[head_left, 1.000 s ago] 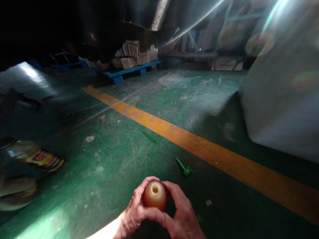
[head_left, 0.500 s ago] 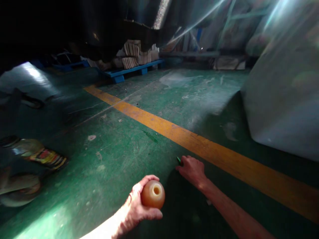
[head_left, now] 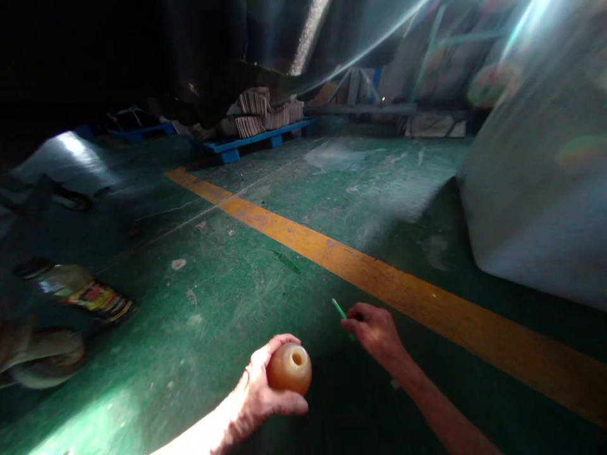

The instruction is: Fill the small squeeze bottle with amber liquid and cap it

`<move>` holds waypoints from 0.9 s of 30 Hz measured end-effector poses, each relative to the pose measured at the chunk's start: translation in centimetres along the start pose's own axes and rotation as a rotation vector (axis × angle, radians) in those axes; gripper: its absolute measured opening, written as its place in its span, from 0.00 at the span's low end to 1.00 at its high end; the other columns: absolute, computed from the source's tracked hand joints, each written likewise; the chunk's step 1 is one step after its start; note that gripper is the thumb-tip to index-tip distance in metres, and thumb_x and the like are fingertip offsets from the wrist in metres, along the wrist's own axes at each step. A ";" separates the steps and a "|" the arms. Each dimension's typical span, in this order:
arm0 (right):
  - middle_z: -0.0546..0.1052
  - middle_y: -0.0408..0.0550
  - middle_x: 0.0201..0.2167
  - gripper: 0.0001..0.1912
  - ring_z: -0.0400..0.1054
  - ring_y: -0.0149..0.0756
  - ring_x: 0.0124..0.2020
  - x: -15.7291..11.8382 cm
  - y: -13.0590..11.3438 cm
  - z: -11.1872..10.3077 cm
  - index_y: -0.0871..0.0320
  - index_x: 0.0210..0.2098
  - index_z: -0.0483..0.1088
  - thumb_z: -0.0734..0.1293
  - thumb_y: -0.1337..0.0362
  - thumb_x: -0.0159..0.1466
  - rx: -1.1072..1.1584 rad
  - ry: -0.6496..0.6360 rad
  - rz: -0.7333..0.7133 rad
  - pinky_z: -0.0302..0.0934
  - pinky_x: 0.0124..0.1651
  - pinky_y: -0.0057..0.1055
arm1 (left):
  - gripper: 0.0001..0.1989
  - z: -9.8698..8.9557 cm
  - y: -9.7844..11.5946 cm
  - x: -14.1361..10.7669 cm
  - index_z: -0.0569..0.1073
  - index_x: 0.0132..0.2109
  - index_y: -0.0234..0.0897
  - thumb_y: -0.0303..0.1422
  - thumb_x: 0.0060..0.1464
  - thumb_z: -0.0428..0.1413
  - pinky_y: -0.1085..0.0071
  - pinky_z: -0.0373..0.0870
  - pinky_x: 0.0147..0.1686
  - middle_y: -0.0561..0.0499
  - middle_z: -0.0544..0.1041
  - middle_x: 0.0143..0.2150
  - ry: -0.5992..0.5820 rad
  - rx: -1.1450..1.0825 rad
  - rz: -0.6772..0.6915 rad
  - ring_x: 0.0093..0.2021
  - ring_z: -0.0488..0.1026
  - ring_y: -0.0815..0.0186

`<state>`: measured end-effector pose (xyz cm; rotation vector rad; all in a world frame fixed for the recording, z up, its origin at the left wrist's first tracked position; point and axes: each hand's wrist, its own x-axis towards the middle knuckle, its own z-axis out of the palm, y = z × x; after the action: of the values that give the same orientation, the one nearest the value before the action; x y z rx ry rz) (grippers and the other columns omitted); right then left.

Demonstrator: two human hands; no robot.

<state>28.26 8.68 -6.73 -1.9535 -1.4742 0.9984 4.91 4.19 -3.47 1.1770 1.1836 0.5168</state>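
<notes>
Head view is looking down onto a worn green floor that is filling most of the frame. At the bottom center, the left hand is wrapping its fingers and thumb around an amber ball, a rounded translucent piece with 1 small round hole facing upward. The ball is sitting above the palm, clear of the floor, in a patch of bright light falling across the forearm.

Just to the right of it, the right hand is reaching forward with its fingers pinched together on a thin green stick. Only the stick's upper end is showing, angling toward the upper left out of the fingertips; the rest is hiding behind the hand, so whether its lower end is touching the floor I cannot tell. The 2 hands are near each other but apart.

A broad yellow line is running diagonally from the upper left toward the lower right, passing just beyond the right hand. At the left edge a bottle with a colourful label is lying on its side. A large pale bag is bulking at the right, and a blue pallet with stacked bundles is standing in the upper middle
</notes>
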 end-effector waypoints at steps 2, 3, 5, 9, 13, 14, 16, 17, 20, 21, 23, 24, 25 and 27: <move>0.65 0.42 0.21 0.10 0.60 0.31 0.23 -1.7 -0.6 0.2 0.59 0.26 0.65 0.64 0.58 0.56 0.261 -0.062 -0.037 0.54 0.26 0.28 | 0.37 0.1 -0.1 0.0 0.64 0.50 0.36 0.31 0.27 0.65 0.69 0.63 0.39 0.50 0.70 0.40 -0.006 -0.033 -0.021 0.38 0.66 0.62; 0.64 0.41 0.20 0.14 0.57 0.30 0.21 -2.6 -1.0 0.3 0.59 0.27 0.65 0.63 0.54 0.57 0.380 -0.087 -0.052 0.52 0.23 0.27 | 0.36 0.2 -0.2 0.0 0.65 0.49 0.36 0.31 0.27 0.65 0.69 0.63 0.37 0.51 0.71 0.39 -0.009 -0.036 -0.025 0.37 0.66 0.63; 0.63 0.41 0.21 0.18 0.54 0.28 0.19 -4.1 -1.7 0.6 0.60 0.29 0.64 0.63 0.49 0.56 0.570 -0.104 -0.087 0.50 0.21 0.26 | 0.35 0.3 -0.5 0.1 0.66 0.48 0.36 0.30 0.27 0.65 0.71 0.63 0.34 0.53 0.71 0.36 -0.007 -0.020 -0.034 0.34 0.66 0.65; 0.67 0.44 0.28 0.15 0.58 0.28 0.25 -6.0 -3.1 1.3 0.59 0.33 0.67 0.66 0.53 0.56 0.805 -0.086 -0.193 0.56 0.27 0.26 | 0.32 0.5 -1.0 0.3 0.68 0.44 0.36 0.28 0.25 0.66 0.74 0.58 0.25 0.57 0.69 0.29 0.002 0.035 -0.036 0.28 0.62 0.69; 0.69 0.44 0.29 0.07 0.59 0.27 0.25 -6.8 -3.8 1.7 0.57 0.33 0.71 0.68 0.60 0.57 0.857 -0.126 -0.321 0.56 0.26 0.23 | 0.31 0.5 -0.7 0.4 0.68 0.44 0.35 0.27 0.26 0.65 0.75 0.57 0.22 0.57 0.69 0.27 -0.042 -0.013 -0.044 0.25 0.61 0.70; 0.69 0.43 0.28 0.06 0.59 0.27 0.25 -6.9 -3.9 1.8 0.57 0.32 0.71 0.67 0.61 0.57 0.840 -0.133 -0.343 0.55 0.26 0.23 | 0.31 0.5 -0.7 0.4 0.68 0.44 0.36 0.27 0.26 0.65 0.75 0.57 0.22 0.57 0.69 0.27 -0.051 -0.029 -0.048 0.25 0.61 0.70; 0.70 0.43 0.28 0.06 0.60 0.27 0.25 -7.1 -3.9 1.9 0.57 0.33 0.71 0.67 0.62 0.58 0.815 -0.136 -0.365 0.56 0.26 0.22 | 0.31 0.5 -0.6 0.4 0.68 0.44 0.36 0.26 0.25 0.65 0.76 0.58 0.21 0.57 0.69 0.26 -0.048 -0.024 -0.052 0.24 0.62 0.70; 0.70 0.43 0.28 0.05 0.60 0.28 0.25 -7.1 -3.9 1.9 0.57 0.34 0.71 0.67 0.62 0.58 0.809 -0.135 -0.372 0.56 0.26 0.22 | 0.31 0.5 -0.6 0.4 0.68 0.44 0.36 0.26 0.25 0.65 0.76 0.58 0.21 0.57 0.69 0.26 -0.045 -0.015 -0.055 0.24 0.63 0.70; 0.70 0.44 0.29 0.05 0.60 0.27 0.25 -7.1 -3.9 2.0 0.57 0.34 0.71 0.66 0.62 0.59 0.797 -0.137 -0.404 0.57 0.25 0.22 | 0.31 0.5 -0.6 0.3 0.69 0.44 0.36 0.27 0.25 0.66 0.77 0.60 0.20 0.57 0.70 0.26 -0.041 0.014 -0.058 0.23 0.64 0.70; 0.70 0.44 0.29 0.05 0.60 0.28 0.25 -7.1 -4.0 2.1 0.57 0.33 0.71 0.65 0.63 0.59 0.790 -0.138 -0.414 0.57 0.25 0.22 | 0.31 0.5 -0.6 0.2 0.70 0.44 0.36 0.27 0.25 0.66 0.78 0.60 0.20 0.57 0.70 0.26 -0.038 0.021 -0.061 0.23 0.64 0.70; 0.70 0.44 0.28 0.05 0.60 0.27 0.24 -7.1 -4.0 2.1 0.57 0.33 0.71 0.65 0.63 0.59 0.770 -0.143 -0.437 0.57 0.25 0.22 | 0.31 0.5 -0.7 0.2 0.70 0.43 0.37 0.26 0.24 0.66 0.80 0.60 0.20 0.56 0.71 0.27 -0.034 0.030 -0.063 0.23 0.64 0.71; 0.70 0.43 0.28 0.05 0.60 0.27 0.24 -7.1 -4.1 2.1 0.57 0.33 0.71 0.65 0.63 0.60 0.750 -0.148 -0.451 0.56 0.25 0.22 | 0.31 0.5 -0.8 0.2 0.70 0.43 0.37 0.25 0.24 0.66 0.80 0.61 0.20 0.56 0.71 0.27 -0.038 0.028 -0.064 0.23 0.64 0.71; 0.70 0.43 0.28 0.04 0.60 0.27 0.24 -7.0 -4.1 2.0 0.57 0.33 0.70 0.64 0.64 0.60 0.722 -0.153 -0.471 0.56 0.25 0.22 | 0.31 0.5 -0.9 0.2 0.70 0.43 0.37 0.25 0.24 0.66 0.81 0.61 0.19 0.56 0.71 0.27 -0.049 0.019 -0.067 0.23 0.65 0.71; 0.69 0.42 0.27 0.03 0.61 0.27 0.25 -6.9 -4.3 1.7 0.57 0.32 0.69 0.63 0.66 0.61 0.636 -0.178 -0.522 0.57 0.26 0.22 | 0.32 0.4 -1.2 0.3 0.69 0.44 0.36 0.25 0.24 0.66 0.80 0.63 0.18 0.55 0.72 0.26 -0.076 -0.019 -0.081 0.22 0.66 0.70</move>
<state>23.30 3.30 -2.79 -0.9918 -1.4150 1.2141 5.14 3.85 -4.71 1.1178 1.1539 0.4182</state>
